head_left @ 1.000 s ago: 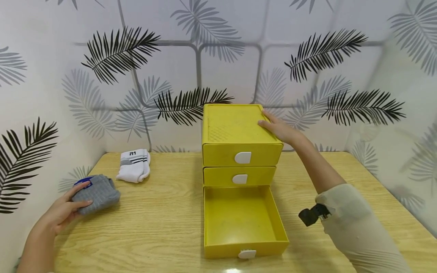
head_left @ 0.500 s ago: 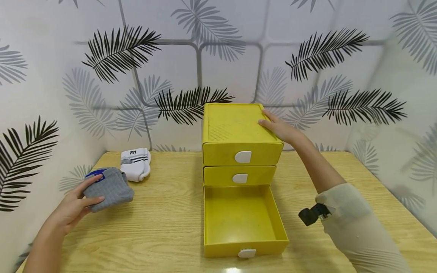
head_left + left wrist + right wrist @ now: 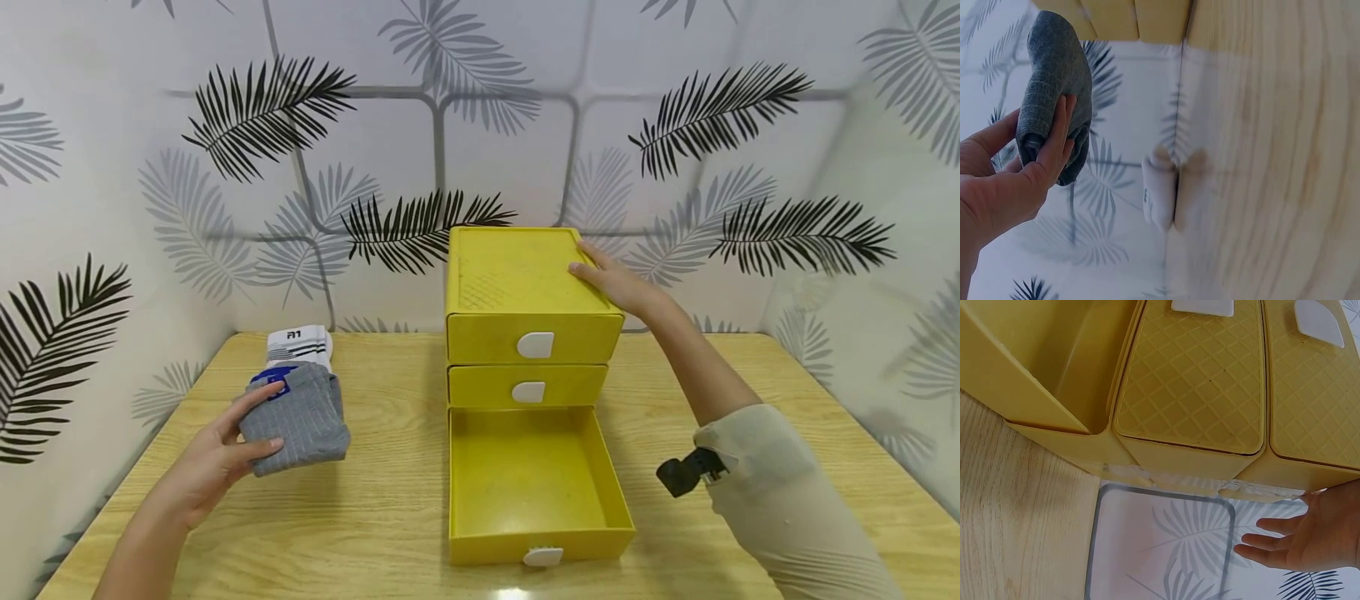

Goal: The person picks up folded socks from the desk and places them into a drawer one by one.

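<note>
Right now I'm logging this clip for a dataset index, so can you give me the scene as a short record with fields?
Left hand: left hand grips a folded grey sock, lifted off the table
Right hand: right hand rests flat on the top of the yellow drawer unit
Drawers: bottom drawer pulled out, nothing inside; the two above it closed
Other item: white sock lying on the wooden table behind the grey one
Backdrop: leaf-print wall
</note>
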`<action>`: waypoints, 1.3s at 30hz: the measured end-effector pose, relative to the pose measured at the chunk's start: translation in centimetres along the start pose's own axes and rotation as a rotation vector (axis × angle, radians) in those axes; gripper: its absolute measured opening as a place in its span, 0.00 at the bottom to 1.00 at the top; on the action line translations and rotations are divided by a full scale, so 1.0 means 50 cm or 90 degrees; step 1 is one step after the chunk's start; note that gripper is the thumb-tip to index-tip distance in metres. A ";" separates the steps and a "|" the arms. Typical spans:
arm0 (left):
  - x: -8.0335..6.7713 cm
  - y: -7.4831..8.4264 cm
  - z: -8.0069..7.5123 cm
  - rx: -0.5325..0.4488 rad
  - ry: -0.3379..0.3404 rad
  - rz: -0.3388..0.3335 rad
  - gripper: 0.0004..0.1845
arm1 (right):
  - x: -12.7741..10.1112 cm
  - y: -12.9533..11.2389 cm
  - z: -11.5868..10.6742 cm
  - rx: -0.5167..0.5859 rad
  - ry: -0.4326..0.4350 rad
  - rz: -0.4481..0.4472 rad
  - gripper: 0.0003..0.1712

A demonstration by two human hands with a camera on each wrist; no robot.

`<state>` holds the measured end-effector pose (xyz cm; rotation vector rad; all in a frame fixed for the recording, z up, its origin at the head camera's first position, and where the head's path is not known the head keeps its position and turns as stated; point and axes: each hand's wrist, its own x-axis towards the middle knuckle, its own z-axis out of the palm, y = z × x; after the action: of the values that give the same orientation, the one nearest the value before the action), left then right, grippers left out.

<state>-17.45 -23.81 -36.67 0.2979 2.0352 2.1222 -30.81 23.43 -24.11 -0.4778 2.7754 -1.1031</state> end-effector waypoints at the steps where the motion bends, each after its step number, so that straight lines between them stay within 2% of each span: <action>1: 0.000 0.003 0.014 0.004 -0.007 -0.003 0.35 | 0.000 0.000 -0.001 0.001 0.001 -0.001 0.38; 9: 0.008 0.027 0.113 -0.019 -0.091 -0.032 0.36 | 0.002 0.004 -0.001 -0.004 0.005 -0.013 0.38; 16: 0.004 0.040 0.180 -0.064 -0.174 -0.055 0.36 | -0.004 -0.004 0.002 0.006 0.004 -0.015 0.37; 22: 0.007 0.043 0.232 -0.103 -0.223 -0.072 0.36 | 0.004 0.002 0.001 0.001 0.005 -0.009 0.36; 29: 0.024 0.023 0.275 -0.128 -0.234 -0.097 0.36 | 0.005 0.011 0.000 -0.006 0.010 -0.018 0.37; 39: 0.041 0.007 0.320 -0.116 -0.232 -0.095 0.35 | 0.002 0.006 0.002 0.010 0.007 -0.015 0.37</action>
<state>-15.09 -7.89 -35.64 0.4515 1.5995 1.9736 -30.95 23.53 -24.39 -0.5066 2.7750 -1.1347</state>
